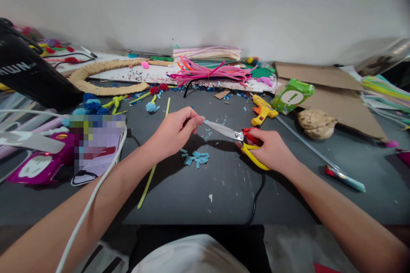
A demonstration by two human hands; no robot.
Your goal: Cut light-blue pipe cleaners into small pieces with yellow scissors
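My right hand (270, 147) grips a pair of scissors (226, 131) by its red and yellow handles. The blades look closed or nearly so and point left. At their tip, my left hand (181, 132) pinches a small light blue piece (206, 122), mostly hidden by the fingers. Below the blades lies a small pile of cut light blue pieces (197, 159), with finer bits scattered on the dark table (224, 196). A yellow-green pipe cleaner (146, 187) passes beneath my left forearm.
A yellow glue gun (263, 110) lies behind my right hand, near a green packet (293, 96). Pink pipe cleaners (211, 72) are bundled at the back. At left are a wrapped ring (105, 89), a black bottle (30, 68) and a white cable (96, 198) crossing my left forearm.
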